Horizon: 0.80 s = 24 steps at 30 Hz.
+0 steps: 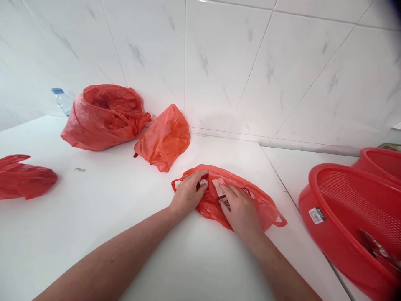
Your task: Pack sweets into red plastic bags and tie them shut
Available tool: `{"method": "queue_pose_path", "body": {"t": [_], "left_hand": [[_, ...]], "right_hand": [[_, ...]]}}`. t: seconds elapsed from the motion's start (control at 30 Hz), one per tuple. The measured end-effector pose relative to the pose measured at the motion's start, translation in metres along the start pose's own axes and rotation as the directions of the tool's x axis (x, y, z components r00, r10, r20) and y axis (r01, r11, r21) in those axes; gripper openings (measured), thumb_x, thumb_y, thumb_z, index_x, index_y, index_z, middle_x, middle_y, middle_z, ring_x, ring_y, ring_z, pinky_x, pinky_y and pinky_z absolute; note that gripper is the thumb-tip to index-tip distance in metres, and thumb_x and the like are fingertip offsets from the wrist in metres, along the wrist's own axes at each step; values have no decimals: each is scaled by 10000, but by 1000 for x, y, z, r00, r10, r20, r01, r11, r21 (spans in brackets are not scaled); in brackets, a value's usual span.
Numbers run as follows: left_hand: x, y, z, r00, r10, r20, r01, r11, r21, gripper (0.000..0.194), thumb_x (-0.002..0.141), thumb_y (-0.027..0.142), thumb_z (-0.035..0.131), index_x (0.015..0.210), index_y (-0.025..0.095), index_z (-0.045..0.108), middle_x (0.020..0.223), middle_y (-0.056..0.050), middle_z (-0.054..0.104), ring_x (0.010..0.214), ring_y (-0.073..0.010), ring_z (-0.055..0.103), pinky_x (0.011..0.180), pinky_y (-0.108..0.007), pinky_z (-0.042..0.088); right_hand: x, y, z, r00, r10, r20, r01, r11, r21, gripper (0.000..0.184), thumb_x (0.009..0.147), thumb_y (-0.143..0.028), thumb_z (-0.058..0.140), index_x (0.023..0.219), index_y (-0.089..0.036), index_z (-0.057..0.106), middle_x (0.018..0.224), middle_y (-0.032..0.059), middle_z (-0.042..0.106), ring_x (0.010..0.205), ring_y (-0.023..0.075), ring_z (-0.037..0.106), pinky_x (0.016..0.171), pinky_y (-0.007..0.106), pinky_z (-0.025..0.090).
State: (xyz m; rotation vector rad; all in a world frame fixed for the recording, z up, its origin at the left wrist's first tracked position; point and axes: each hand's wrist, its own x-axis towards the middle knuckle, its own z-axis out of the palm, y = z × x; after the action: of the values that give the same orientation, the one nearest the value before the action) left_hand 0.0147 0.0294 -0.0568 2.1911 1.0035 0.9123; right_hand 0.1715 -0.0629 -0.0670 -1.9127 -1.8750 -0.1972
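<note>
A red plastic bag (216, 215) lies on the white table in front of me, its mouth spread and its handle loops at either end. My left hand (187, 193) reaches into its left side, fingers curled round a dark red packet (198, 186) with a round white label (204, 182). Over the bag's middle, my right hand (242, 209) has thumb and fingers closed on a pale packet (219, 187) with dark lettering. Part of each packet is hidden by my fingers and the red film. Dark print shows through the bag beside my right hand.
Behind stand a full red bag (94, 129), a smaller red bag (169, 138) and a clear bottle (63, 102) with a blue cap. Another red bag (28, 179) lies far left. Red perforated baskets (308, 196) occupy the right side. A tiled wall (219, 62) bounds the back.
</note>
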Motion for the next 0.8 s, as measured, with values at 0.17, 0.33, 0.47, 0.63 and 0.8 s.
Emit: {"method": "queue_pose_path", "body": {"t": [0.17,0.33,0.47,0.63,0.8], "left_hand": [[-1,-1,0,1000,6,-8,-6,1000,7,359,850,159,453,1180,275,531,1157,1,643,1056,-182,590,906,-338,476],[-1,0,0,1000,6,3,-6,1000,12,363,846,157,449,1180,273,529,1146,-1,645,1044,-187,594,898,-342,469],[-1,1,-1,1000,6,6,-6,1000,24,365,840,149,450,1171,280,528,1094,9,659,992,-183,605,847,-330,482],[-1,0,-1,1000,22,0,-22,1000,19,365,836,146,456,1169,277,531,1131,10,647,1035,-190,586,888,-334,462],[-1,0,1,1000,15,5,-16,1000,9,360,839,146,460,1166,277,534,1105,10,652,1001,-190,593,872,-336,469]], "right_hand": [[-1,0,-1,1000,18,-3,-18,1000,13,293,842,-197,504,1124,-198,586,1106,86,618,903,224,594,795,390,489],[-2,2,3,999,54,-4,-53,997,48,279,798,-102,490,1028,-202,613,1013,65,632,880,216,594,756,362,489],[-3,1,-6,970,206,-128,-161,942,296,236,860,-162,432,999,-208,616,960,41,666,841,173,617,751,306,493],[-3,1,-20,862,497,-99,-380,764,521,204,849,-316,496,973,-223,629,877,27,685,763,175,634,675,283,501],[-2,5,-20,807,589,34,-470,607,641,216,802,-340,544,963,-225,629,886,22,685,770,185,641,653,286,513]]}}
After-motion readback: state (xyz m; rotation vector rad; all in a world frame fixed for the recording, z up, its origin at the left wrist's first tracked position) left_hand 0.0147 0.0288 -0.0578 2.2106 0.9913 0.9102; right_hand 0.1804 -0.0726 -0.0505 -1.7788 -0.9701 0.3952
